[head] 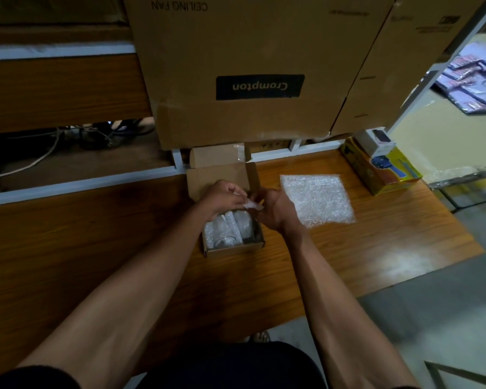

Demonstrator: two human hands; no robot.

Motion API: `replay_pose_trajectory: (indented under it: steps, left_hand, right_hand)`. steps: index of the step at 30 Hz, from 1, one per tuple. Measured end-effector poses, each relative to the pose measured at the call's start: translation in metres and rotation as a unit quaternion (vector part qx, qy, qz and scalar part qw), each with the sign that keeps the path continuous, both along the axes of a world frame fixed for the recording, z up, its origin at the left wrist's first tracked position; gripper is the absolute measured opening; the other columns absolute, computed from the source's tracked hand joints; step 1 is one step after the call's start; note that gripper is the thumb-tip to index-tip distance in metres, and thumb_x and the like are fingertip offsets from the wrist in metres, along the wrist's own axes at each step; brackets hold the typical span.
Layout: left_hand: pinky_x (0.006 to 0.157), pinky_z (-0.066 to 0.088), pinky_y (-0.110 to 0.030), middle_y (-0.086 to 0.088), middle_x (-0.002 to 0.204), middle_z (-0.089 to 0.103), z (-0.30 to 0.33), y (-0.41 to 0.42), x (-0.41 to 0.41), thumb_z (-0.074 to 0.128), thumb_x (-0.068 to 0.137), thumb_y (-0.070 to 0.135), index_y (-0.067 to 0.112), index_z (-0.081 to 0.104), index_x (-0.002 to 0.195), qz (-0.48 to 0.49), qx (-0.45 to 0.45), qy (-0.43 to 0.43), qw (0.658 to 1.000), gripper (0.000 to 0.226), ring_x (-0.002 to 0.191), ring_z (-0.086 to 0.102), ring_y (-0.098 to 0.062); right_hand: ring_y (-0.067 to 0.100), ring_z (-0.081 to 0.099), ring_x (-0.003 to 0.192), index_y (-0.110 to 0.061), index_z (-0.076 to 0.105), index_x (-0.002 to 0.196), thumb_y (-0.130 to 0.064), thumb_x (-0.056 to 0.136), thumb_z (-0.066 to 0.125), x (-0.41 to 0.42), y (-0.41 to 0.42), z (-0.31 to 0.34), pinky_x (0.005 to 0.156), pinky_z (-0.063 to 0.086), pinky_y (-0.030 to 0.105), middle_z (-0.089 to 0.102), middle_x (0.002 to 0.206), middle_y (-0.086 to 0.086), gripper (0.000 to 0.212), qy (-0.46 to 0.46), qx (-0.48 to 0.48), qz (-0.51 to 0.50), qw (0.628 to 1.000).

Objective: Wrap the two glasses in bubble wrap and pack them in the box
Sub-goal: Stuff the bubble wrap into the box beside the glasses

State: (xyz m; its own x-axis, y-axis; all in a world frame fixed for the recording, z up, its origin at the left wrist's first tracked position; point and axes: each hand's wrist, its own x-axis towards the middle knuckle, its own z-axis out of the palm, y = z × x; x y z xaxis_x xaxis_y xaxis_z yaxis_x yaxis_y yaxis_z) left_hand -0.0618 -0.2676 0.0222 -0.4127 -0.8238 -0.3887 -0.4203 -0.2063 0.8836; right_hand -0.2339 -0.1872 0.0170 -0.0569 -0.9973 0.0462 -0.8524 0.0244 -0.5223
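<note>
big carton [250,51] top edge: "CEILING FAN", printed upside down
big carton, black label [260,87]: "Crompton", upside down
right carton [421,37]: dark print, too blurred to read
yellow box [382,169]: print unreadable

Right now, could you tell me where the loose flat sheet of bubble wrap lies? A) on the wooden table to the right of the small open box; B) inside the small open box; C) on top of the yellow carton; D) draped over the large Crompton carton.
A: the flat bubble wrap sheet lies spread on the wooden table, right of the small open box and apart from it.
</note>
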Motion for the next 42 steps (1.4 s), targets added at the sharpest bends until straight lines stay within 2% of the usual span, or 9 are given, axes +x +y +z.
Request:
replay_pose_trajectory:
  steps: [6, 9, 13, 16, 20, 25, 30, 35, 42]
  left_hand:
    - [0.072, 0.06, -0.019, -0.012, 0.124, 0.07, -0.014, 0.017, -0.005, 0.072, 0.098, 0.009, 0.008, 0.062, 0.131, 0.032, 0.003, 0.055, 0.998, 0.035, 0.1, 0.075, -0.02]
    - [0.078, 0.056, -0.023, 0.004, 0.124, 0.067, -0.031, 0.03, -0.002, 0.07, 0.099, 0.02, 0.022, 0.055, 0.134, -0.001, -0.187, -0.095, 0.978, 0.038, 0.105, 0.067, -0.012]
    - [0.091, 0.053, -0.038, 0.003, 0.126, 0.061, -0.052, 0.047, 0.009, 0.071, 0.096, 0.023, 0.026, 0.053, 0.123, -0.1, -0.328, -0.187, 0.921, 0.033, 0.114, 0.059, -0.017]
    - [0.101, 0.047, -0.044, -0.001, 0.13, 0.06, -0.056, 0.053, 0.015, 0.072, 0.093, 0.023, 0.021, 0.064, 0.122, -0.168, -0.403, -0.208, 0.875, 0.03, 0.125, 0.05, -0.024]
    - [0.117, 0.031, -0.05, 0.003, 0.162, 0.042, -0.062, 0.058, 0.02, 0.062, 0.095, 0.031, 0.025, 0.053, 0.15, -0.278, -0.413, -0.281, 0.82, 0.056, 0.149, 0.028, -0.026]
    - [0.124, 0.01, -0.054, 0.01, 0.17, 0.026, -0.064, 0.059, 0.026, 0.04, 0.104, 0.053, 0.032, 0.039, 0.158, -0.296, -0.408, -0.327, 0.8, 0.058, 0.156, 0.012, -0.028]
    - [0.123, 0.009, -0.061, 0.01, 0.171, 0.018, -0.065, 0.055, 0.031, 0.019, 0.094, 0.081, 0.038, 0.03, 0.161, -0.316, -0.409, -0.375, 0.77, 0.08, 0.156, 0.01, -0.034]
    - [0.121, 0.008, -0.062, 0.009, 0.174, 0.012, -0.06, 0.052, 0.033, 0.019, 0.083, 0.095, 0.039, 0.019, 0.164, -0.332, -0.42, -0.4, 0.744, 0.098, 0.158, 0.003, -0.035]
    - [0.118, 0.016, -0.062, 0.011, 0.175, 0.009, -0.071, 0.052, 0.038, 0.023, 0.084, 0.096, 0.038, 0.017, 0.164, -0.318, -0.406, -0.375, 0.77, 0.099, 0.159, 0.004, -0.031]
  right_hand:
    - [0.018, 0.072, 0.086, -0.011, 0.076, 0.103, -0.021, 0.093, 0.078, -0.002, 0.014, -0.009, 0.08, 0.061, 0.035, 0.079, 0.099, 0.006, 0.015, -0.033, 0.022, -0.039, 0.998]
    - [0.023, 0.072, 0.083, -0.008, 0.077, 0.097, -0.022, 0.092, 0.079, -0.002, 0.018, -0.014, 0.077, 0.056, 0.031, 0.078, 0.094, 0.008, 0.016, -0.022, 0.034, -0.058, 0.997]
    - [0.012, 0.06, 0.07, -0.006, 0.076, 0.092, -0.024, 0.093, 0.078, 0.004, 0.026, -0.023, 0.058, 0.031, 0.006, 0.077, 0.09, 0.008, 0.018, -0.01, 0.042, -0.099, 0.994]
    - [0.021, 0.069, 0.075, -0.003, 0.076, 0.094, -0.022, 0.09, 0.081, 0.007, 0.03, -0.025, 0.06, 0.038, 0.016, 0.078, 0.091, 0.011, 0.02, -0.02, 0.033, -0.134, 0.99]
    - [0.028, 0.074, 0.081, -0.008, 0.073, 0.107, -0.025, 0.086, 0.084, 0.014, 0.031, -0.026, 0.065, 0.05, 0.028, 0.077, 0.093, 0.014, 0.029, -0.035, 0.021, -0.167, 0.985]
    - [0.027, 0.074, 0.087, -0.017, 0.071, 0.11, -0.028, 0.089, 0.08, 0.016, 0.03, -0.031, 0.066, 0.046, 0.026, 0.076, 0.096, 0.011, 0.025, -0.013, 0.044, -0.154, 0.987]
    - [0.035, 0.074, 0.093, -0.016, 0.078, 0.107, -0.025, 0.089, 0.077, 0.023, 0.03, -0.03, 0.07, 0.05, 0.031, 0.077, 0.101, 0.017, 0.019, 0.019, 0.036, -0.157, 0.987]
    - [0.037, 0.074, 0.092, -0.01, 0.08, 0.104, -0.028, 0.093, 0.073, 0.026, 0.026, -0.033, 0.072, 0.053, 0.033, 0.077, 0.101, 0.019, 0.022, 0.048, 0.031, -0.148, 0.987]
    - [0.035, 0.072, 0.089, -0.017, 0.078, 0.099, -0.034, 0.098, 0.064, 0.035, 0.026, -0.041, 0.073, 0.058, 0.039, 0.073, 0.102, 0.009, 0.022, 0.097, 0.017, -0.144, 0.985]
